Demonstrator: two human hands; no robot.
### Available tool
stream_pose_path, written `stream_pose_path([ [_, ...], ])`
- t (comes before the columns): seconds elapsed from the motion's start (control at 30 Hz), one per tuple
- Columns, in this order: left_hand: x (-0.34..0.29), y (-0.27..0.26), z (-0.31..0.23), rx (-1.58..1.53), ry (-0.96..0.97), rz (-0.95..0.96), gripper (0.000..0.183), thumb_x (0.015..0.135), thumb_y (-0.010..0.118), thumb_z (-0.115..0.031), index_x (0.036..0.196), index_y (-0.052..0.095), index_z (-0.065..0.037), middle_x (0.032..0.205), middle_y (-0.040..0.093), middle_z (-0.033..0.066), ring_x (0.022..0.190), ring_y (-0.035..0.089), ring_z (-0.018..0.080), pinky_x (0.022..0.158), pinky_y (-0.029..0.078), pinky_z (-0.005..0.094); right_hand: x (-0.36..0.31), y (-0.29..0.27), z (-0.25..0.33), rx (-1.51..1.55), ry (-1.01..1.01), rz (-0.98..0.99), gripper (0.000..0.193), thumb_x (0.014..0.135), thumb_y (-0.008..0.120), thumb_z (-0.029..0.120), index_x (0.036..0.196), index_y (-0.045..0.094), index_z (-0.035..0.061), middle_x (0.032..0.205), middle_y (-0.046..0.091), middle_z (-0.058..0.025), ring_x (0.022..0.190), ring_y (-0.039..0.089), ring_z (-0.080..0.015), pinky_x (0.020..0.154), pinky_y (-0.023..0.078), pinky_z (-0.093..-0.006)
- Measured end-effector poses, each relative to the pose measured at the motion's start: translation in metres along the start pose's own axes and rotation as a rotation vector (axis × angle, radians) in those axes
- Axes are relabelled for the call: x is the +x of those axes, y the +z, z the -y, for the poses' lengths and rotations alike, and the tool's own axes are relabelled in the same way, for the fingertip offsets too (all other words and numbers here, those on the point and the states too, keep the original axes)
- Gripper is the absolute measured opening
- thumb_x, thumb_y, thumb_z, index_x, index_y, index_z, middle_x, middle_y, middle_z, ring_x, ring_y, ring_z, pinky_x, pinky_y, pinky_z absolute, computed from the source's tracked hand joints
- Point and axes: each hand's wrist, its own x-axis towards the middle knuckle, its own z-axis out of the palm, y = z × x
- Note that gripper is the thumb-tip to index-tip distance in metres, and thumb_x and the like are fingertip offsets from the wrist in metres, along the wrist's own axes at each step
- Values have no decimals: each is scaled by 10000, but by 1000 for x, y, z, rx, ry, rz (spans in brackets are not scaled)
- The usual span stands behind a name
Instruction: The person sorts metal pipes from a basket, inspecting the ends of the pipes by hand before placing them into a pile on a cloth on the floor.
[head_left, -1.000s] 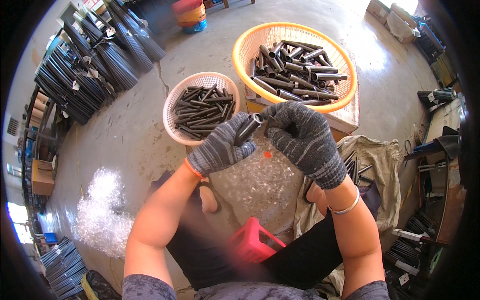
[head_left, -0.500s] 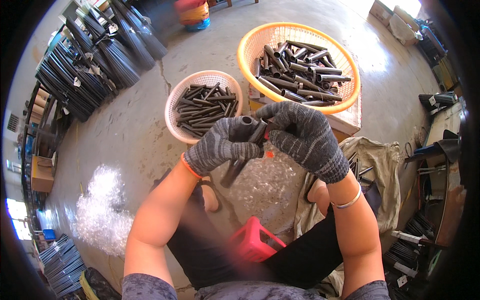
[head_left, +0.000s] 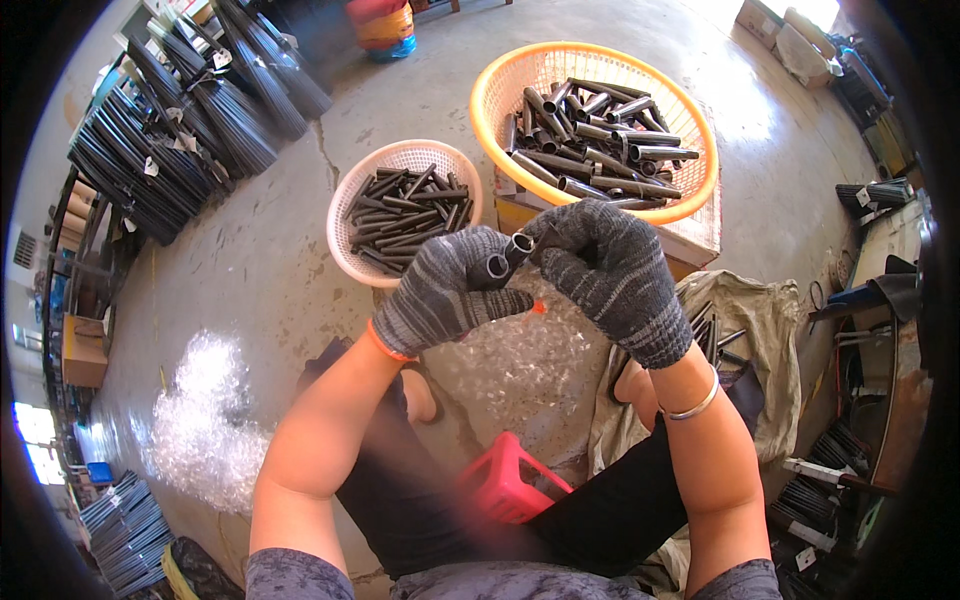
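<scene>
My left hand, in a grey striped knit glove, is closed around two short dark metal tubes. The open end of one tube shows by the thumb, and the other tube lies beside it, nearer the right hand. My right hand, gloved alike, has its fingers curled and pinched right beside those ends. A small dark piece shows at its fingertips; I cannot tell what it is. Beyond the hands, a pale pink basket holds many thin dark tubes. To its right, an orange-rimmed basket holds wider dark tubes.
Crumpled clear plastic lies on the floor at left, with more plastic scraps between my feet. A red plastic stool is below me. At right sits an open woven sack with tubes. Bundled rods stand far left.
The tubes in my left hand have tilted so both open ends now face up toward me. The red bit seen at my right fingertips is out of sight. Both hands stay close together.
</scene>
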Motion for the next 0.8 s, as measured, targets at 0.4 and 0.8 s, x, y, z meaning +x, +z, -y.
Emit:
stream_pose_path([
  [0.4, 1, 8, -3, 389, 139, -66, 326, 697, 829, -191, 904, 639, -26, 696, 557, 89, 629, 557, 261, 595, 471, 349, -9, 12, 0, -125, 119, -53, 89, 795, 643, -38, 881, 655, -16, 811, 670, -91, 736, 605, -142, 707, 507, -290],
  [0.8, -2, -1, 11, 70, 106, 37, 309, 747, 810, -154, 989, 664, -29, 821, 633, 63, 718, 608, 211, 664, 499, 305, 2, 6, -2, -236, -45, -64, 69, 768, 651, -13, 830, 624, -1, 744, 624, -153, 676, 614, -296, 658, 497, -363],
])
